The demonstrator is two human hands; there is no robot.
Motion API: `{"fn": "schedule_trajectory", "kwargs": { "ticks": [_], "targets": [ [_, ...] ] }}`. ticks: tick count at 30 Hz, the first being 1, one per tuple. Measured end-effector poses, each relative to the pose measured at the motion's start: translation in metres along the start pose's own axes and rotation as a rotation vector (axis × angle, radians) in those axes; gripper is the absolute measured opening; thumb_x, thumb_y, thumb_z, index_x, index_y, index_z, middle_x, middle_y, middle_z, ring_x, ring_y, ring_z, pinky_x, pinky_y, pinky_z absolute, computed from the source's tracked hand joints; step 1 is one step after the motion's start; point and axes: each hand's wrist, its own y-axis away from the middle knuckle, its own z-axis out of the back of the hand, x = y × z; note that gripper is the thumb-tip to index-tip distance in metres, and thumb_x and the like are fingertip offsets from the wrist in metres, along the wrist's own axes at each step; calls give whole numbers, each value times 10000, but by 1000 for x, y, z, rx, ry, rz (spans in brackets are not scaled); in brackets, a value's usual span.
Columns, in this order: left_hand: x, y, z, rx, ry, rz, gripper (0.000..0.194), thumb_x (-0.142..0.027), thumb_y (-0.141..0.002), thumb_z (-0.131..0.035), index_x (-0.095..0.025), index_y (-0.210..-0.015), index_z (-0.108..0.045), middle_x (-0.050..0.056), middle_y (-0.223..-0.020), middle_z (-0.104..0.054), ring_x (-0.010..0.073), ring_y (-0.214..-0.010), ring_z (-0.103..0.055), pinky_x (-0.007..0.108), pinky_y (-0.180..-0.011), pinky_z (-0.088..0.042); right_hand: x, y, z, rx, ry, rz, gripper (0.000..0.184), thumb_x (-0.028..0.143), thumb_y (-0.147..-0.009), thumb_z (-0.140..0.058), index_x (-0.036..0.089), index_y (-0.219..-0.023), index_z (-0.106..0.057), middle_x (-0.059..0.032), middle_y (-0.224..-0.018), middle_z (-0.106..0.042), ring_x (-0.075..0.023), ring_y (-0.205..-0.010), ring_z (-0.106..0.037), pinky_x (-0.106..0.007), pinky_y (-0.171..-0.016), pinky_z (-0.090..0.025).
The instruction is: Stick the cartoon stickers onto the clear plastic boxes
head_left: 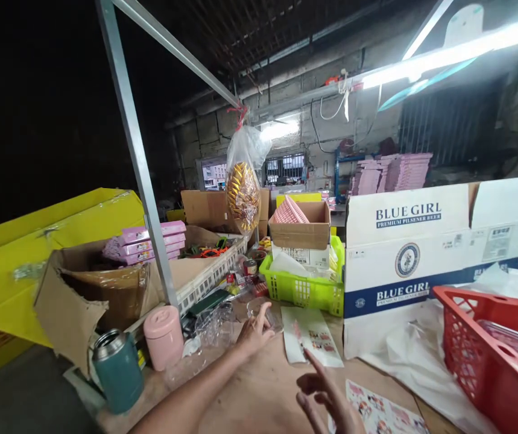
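Note:
My left hand (257, 330) reaches over the cardboard-covered tabletop with its fingers spread. Just beyond and partly behind it is a clear, rounded plastic piece (277, 319); whether the fingers touch it I cannot tell. A pale sticker sheet (292, 346) with small printed pictures lies right of that hand. My right hand (324, 395) is at the sheet's near edge, its index finger stretched toward the sheet and the other fingers loosely bent. Nothing shows clearly in its grasp. Another printed sticker sheet (379, 410) lies close to the right hand, on its right.
A pink lidded container (163, 337) and a teal flask (118, 371) stand at left. Behind the sheets sits a lime-green basket (301, 292). At right are a white beer carton (407, 241) and a red basket (476, 337). A bag of gold decorations (243, 193) hangs above.

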Motion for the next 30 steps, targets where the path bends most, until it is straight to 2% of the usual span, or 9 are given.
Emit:
{"fn": "schedule_trajectory", "kwargs": {
  "ticks": [4, 6, 8, 12, 17, 19, 24, 27, 30],
  "targets": [
    [-22, 32, -15, 40, 277, 8, 623, -410, -841, -578, -120, -1363, -399, 114, -923, -708, 225, -867, -691, 359, -830, -512, 8, 0, 16, -118, 189, 54, 920, 381, -852, -657, 245, -1572, -101, -182, -1404, -510, -334, -1258, -549, -498, -992, -497],
    [-34, 52, -20, 136, 404, 10, 627, -468, -855, -577, -113, -1345, -414, 122, -928, -720, 219, -855, -701, 346, -821, -518, 12, -6, 18, -16, 232, 187, 1179, 352, -742, -765, 204, -1571, 60, -220, -1570, -261, -388, -1409, -353, -554, -1079, -406],
    [-40, 70, -19, 220, 457, -15, 643, -522, -876, -559, -137, -1370, -414, 112, -933, -732, 214, -849, -704, 340, -827, -513, 10, -13, 19, 58, 264, 216, 1168, 252, -750, -750, 241, -1568, 84, -190, -1587, -239, -365, -1407, -358, -546, -1100, -384],
    [-35, 95, 1, 188, 30, -124, 650, -594, -838, -595, -188, -1341, -520, 104, -933, -739, 260, -890, -692, 365, -823, -499, 4, -10, 30, 33, 161, 117, 1271, 290, -715, -787, 245, -1546, 173, -194, -1623, -88, -360, -1390, -378, -538, -1107, -374],
    [-51, 104, 16, -113, 39, -213, 429, -530, -919, -503, -168, -1028, -705, 127, -1018, -707, 247, -984, -634, 355, -885, -474, 20, 8, 48, 214, -41, -19, 1308, 278, -696, -796, 205, -1536, 203, -199, -1488, -388, -303, -1338, -445, -496, -1110, -369],
    [-66, 104, 9, -24, 268, -147, 381, -504, -905, -549, -174, -934, -738, 100, -986, -709, 219, -959, -639, 311, -861, -480, 27, 9, 52, 315, -77, 2, 1276, 273, -714, -783, 199, -1541, 185, -193, -1473, -409, -290, -1355, -423, -480, -1126, -346],
    [-85, 110, -19, 548, 1053, 320, 285, -388, -796, -738, -123, -901, -749, 77, -824, -736, 142, -685, -667, 250, -682, -513, 35, 1, 71, 477, -36, 74, 1184, 353, -752, -781, 222, -1567, 67, -182, -1507, -364, -288, -1378, -386, -466, -1143, -321],
    [-89, 122, -31, 453, 1356, 443, 240, -286, -805, -739, -119, -978, -735, 95, -902, -760, 169, -785, -718, 292, -794, -551, 49, 10, 88, 300, -56, -33, 1110, 433, -730, -812, 262, -1567, -104, -150, -1381, -474, -284, -1260, -483, -472, -1089, -383],
    [-97, 136, -41, 362, 1469, 424, 248, -216, -808, -731, -131, -1040, -729, 109, -1033, -759, 231, -992, -714, 398, -976, -513, 72, 35, 98, 233, -422, -313, 880, 464, -850, -699, 273, -1542, -191, -75, -1012, -605, -198, -890, -600, -370, -821, -534]
  ]
}}
